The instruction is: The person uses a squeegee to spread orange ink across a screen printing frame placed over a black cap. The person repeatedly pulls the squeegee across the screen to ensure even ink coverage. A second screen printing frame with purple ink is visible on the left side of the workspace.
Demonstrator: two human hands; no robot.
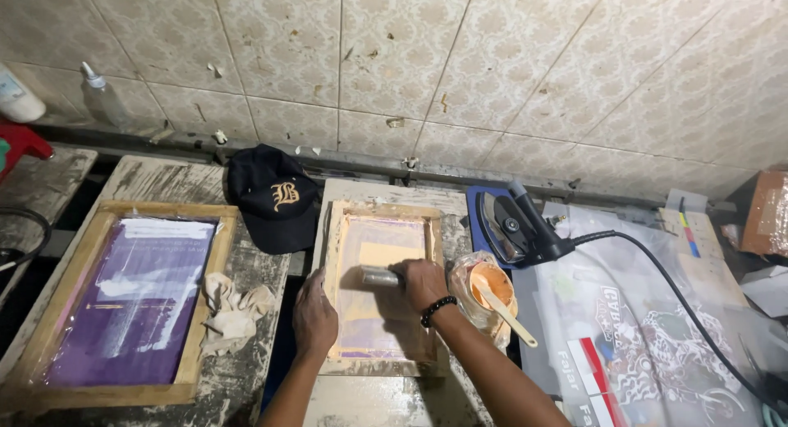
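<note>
While the left hand (314, 314) lies flat, fingers together, pressing the left rail of a small wooden screen frame (382, 289) on the bench (361, 398), the right hand (423, 282) has its fingers curled tight around a squeegee (379, 277) resting on the mesh. The frame looks light and rigid, best held by its wooden edges; the stretched mesh seems delicate and probably slick with ink. A cup of orange ink (484, 286) sits just right.

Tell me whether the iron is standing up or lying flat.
Standing up: the iron rests on its heel behind the ink cup, its soleplate facing sideways, clear of the table.
</note>
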